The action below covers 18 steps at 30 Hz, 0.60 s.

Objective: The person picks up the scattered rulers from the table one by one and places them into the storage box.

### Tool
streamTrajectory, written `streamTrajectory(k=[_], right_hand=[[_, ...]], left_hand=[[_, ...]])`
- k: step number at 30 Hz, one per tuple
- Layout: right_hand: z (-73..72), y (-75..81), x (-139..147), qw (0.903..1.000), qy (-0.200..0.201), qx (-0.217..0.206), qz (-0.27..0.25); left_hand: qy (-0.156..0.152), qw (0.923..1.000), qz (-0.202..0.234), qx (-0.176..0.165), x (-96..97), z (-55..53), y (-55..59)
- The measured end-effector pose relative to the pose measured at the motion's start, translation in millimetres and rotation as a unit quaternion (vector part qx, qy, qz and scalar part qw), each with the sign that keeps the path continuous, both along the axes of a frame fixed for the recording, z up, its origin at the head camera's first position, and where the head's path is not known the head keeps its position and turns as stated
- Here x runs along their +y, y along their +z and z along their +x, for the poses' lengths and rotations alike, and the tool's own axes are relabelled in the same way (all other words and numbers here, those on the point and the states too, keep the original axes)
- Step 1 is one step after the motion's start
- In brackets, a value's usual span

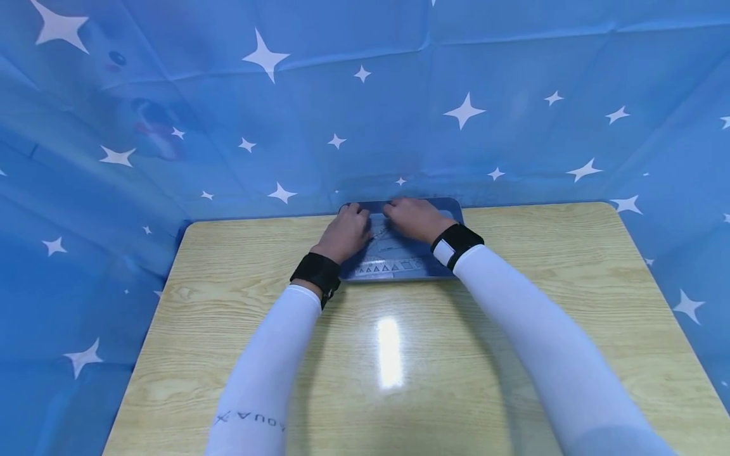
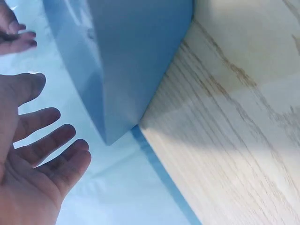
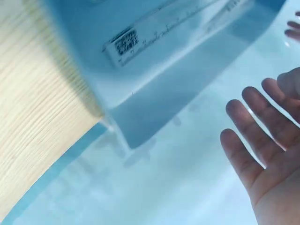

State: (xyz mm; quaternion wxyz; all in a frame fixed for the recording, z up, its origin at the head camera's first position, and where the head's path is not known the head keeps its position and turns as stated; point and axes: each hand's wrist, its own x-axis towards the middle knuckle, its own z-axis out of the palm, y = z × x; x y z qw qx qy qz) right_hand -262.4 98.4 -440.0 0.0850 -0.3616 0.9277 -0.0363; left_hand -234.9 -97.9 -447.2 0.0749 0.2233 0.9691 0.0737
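Note:
Both hands are over a blue rectangular tray at the back edge of the table. Inside it lies a clear stencil ruler with a row of triangle cut-outs. The right wrist view shows a ruler with a scale and a black square code. My left hand is over the tray's left side; its fingers are loosely bent and spread apart in the left wrist view, with nothing between them. My right hand is over the right side, fingers nearly straight, thumb close to the index finger.
The wood-grain table stretches toward me and to both sides, with a bright light reflection in the middle. A blue cloth with white stars hangs behind the tray and along the sides. A dark band wraps each wrist.

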Motion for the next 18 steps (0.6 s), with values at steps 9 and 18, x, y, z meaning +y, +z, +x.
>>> streamTrajectory(k=[9,18], right_hand=[[9.0,17.3,27.0,0.9991,-0.019,0.009,-0.037],[31.0,29.2,65.5,0.9914,-0.029,0.084,-0.097]], left_hand=[[0.015,0.9989,0.045,0.002,-10.1,4.9,9.3],[0.032,0.9943,0.101,0.010,-26.0,25.1,23.1]])
